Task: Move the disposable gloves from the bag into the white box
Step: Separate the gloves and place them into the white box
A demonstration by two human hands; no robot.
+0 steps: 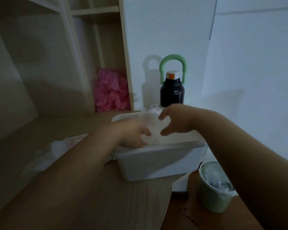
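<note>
Going left to right, we are listing what is on and around the wooden worktop [83, 196].

1. Bag [60, 150]: clear plastic with red print, lying crumpled on the worktop at the far left, apart from the box.
2. Shelf unit [76, 55]: standing at the back left, with a pink crumpled bundle [112, 92] sitting in its lower compartment.
3. Left hand [131, 131]: we are reaching it over the near left rim of the box, with the fingers bending down into the gloves. Blur is keeping us from telling whether they are gripping.
4. White box [156, 160]: sitting at the worktop's right edge, open at the top.
5. Disposable gloves [150, 122]: a clear, filmy heap lying inside the white box and rising above its rim, between our two hands.
6. Dark bottle [172, 90]: standing upright behind the box against the wall, its green handle looping over the cap.
7. Right hand [173, 120]: we are holding it over the box with thumb and fingers spread, their tips touching the heap.
8. Green bin [214, 185]: standing on the floor to the right, below the worktop, with a clear liner in it.
</note>
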